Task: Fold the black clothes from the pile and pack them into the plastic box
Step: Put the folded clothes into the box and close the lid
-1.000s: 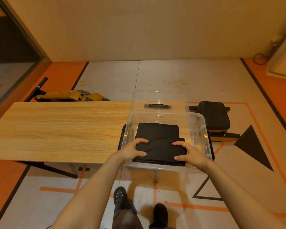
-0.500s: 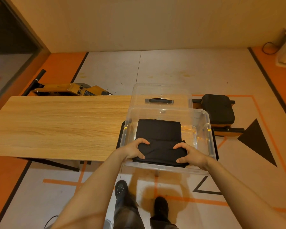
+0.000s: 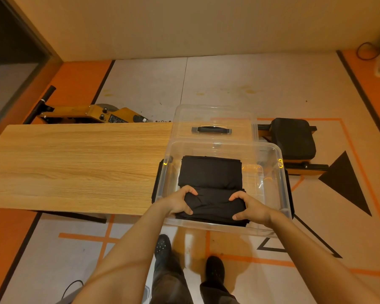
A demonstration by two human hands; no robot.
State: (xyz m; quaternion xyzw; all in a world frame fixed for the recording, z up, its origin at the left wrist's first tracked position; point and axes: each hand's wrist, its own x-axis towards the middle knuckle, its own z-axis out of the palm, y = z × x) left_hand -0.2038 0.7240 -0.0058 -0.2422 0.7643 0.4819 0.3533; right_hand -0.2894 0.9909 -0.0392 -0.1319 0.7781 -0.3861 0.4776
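Head: both hands' grip pinches folded garment (image 3: 213,205) (boxed).

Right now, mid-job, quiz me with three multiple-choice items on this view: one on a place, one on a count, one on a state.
1. Where does the lid with the black handle lie?
A. on the table behind the plastic box
B. on the floor by the shoes
C. closed on the box

2. How many hands touch the folded black garment?
A. none
B. one
C. two

3. What state is the plastic box in?
A. open, with black clothes inside
B. open and empty
C. tipped on its side

Answers: 1 A, the lid rests beyond the box's far wall. 2 C, the left hand and right hand both grip its ends. 3 A, the box is upright with dark folded cloth in it.
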